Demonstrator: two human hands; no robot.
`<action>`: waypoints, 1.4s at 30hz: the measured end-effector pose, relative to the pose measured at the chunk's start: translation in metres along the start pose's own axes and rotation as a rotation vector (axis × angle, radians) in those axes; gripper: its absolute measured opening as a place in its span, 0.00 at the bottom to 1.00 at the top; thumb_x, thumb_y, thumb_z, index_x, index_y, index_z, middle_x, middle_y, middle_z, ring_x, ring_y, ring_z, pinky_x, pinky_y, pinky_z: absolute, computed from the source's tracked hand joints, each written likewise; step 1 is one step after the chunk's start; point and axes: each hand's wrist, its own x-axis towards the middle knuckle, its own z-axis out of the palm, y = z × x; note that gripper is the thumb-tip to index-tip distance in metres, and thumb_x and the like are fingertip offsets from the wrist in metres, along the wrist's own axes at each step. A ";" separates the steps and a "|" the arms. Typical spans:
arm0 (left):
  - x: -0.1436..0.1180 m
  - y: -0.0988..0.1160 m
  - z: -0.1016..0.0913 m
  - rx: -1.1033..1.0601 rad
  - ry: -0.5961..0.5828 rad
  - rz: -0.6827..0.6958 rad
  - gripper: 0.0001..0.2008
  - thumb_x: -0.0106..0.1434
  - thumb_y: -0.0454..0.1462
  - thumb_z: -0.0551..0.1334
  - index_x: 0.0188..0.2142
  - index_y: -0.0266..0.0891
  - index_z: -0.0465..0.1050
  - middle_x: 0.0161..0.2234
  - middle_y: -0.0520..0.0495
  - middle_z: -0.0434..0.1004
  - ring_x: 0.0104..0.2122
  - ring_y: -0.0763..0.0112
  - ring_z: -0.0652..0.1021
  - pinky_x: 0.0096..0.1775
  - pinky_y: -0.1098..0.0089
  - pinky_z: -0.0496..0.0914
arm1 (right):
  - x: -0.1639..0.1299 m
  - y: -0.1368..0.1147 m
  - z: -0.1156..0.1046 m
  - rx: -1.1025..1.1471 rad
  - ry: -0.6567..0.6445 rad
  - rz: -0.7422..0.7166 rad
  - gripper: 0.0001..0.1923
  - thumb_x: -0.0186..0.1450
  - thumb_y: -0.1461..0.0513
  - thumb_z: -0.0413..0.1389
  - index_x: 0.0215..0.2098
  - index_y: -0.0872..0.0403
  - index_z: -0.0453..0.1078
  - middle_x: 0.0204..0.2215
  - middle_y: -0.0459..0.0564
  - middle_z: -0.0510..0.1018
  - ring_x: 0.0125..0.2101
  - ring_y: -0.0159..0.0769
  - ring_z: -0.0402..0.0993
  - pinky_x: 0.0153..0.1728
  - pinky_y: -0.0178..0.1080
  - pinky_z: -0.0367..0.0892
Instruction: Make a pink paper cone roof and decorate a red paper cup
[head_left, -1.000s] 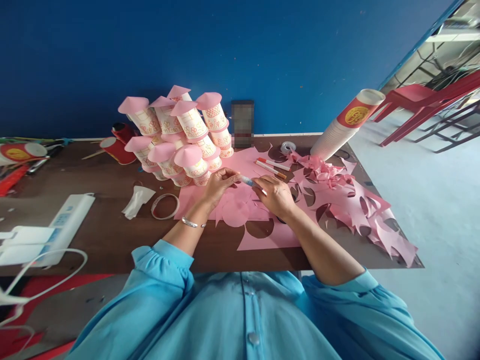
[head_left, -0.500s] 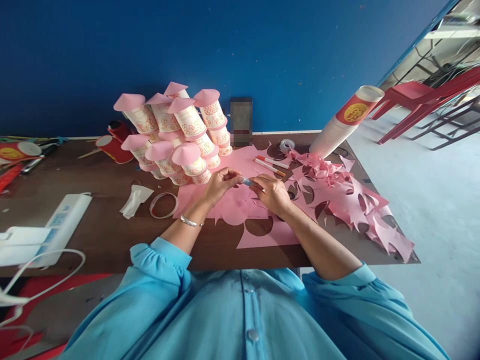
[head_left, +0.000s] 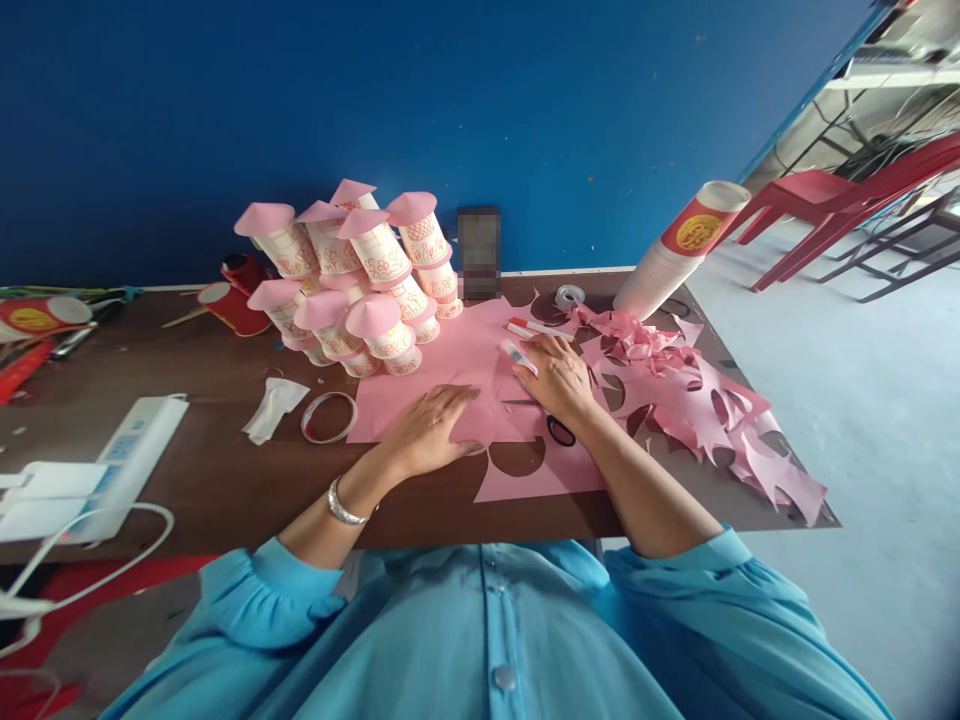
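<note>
My left hand [head_left: 429, 428] lies over the pink paper [head_left: 469, 345] with its fingers stretched out, partly covering a pink cut piece. Palm down, my right hand [head_left: 561, 378] rests on the right part of the paper, its fingers spread over the markers [head_left: 544, 329]. A small white and blue tube [head_left: 517, 355], which looks like glue, lies by its thumb and index finger. Scissors [head_left: 559, 431] with black handles lie partly under the right wrist. Behind the left hand stand stacked paper cups [head_left: 379, 245] with drawn patterns and pink cone tops.
Pink paper scraps [head_left: 697, 390] cover the table's right side, below a tall leaning stack of cups [head_left: 664, 270]. To the left are a tape roll [head_left: 328, 417], a crumpled tissue [head_left: 274, 408], a red cup [head_left: 232, 308] and a power strip [head_left: 135, 460]. A blue wall [head_left: 480, 110] bounds the back.
My hands have moved apart. The small tube they both held is now down by my right hand. My left hand has lowered toward me and flattened on the paper; the scissors show more.
</note>
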 end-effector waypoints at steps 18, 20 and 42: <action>0.012 -0.041 0.029 -0.232 0.324 -0.038 0.11 0.67 0.37 0.68 0.49 0.43 0.79 0.43 0.43 0.88 0.43 0.60 0.87 0.48 0.59 0.84 | 0.157 -0.007 0.002 -0.270 -0.090 -0.108 0.39 0.71 0.72 0.48 0.80 0.56 0.58 0.61 0.71 0.76 0.56 0.57 0.75 0.55 0.53 0.68; 0.012 -0.042 0.030 -0.235 0.318 -0.040 0.11 0.67 0.37 0.68 0.49 0.44 0.79 0.43 0.43 0.88 0.43 0.61 0.87 0.48 0.59 0.84 | 0.150 -0.008 0.003 -0.257 -0.094 -0.115 0.37 0.72 0.72 0.47 0.78 0.57 0.62 0.61 0.71 0.77 0.57 0.57 0.75 0.55 0.54 0.68; 0.009 -0.048 0.019 -0.278 0.419 -0.100 0.16 0.74 0.45 0.63 0.53 0.39 0.81 0.44 0.43 0.86 0.40 0.66 0.84 0.42 0.68 0.79 | -0.051 -0.064 -0.018 0.165 -0.309 -0.330 0.38 0.69 0.53 0.72 0.72 0.58 0.69 0.66 0.67 0.77 0.67 0.59 0.71 0.67 0.59 0.70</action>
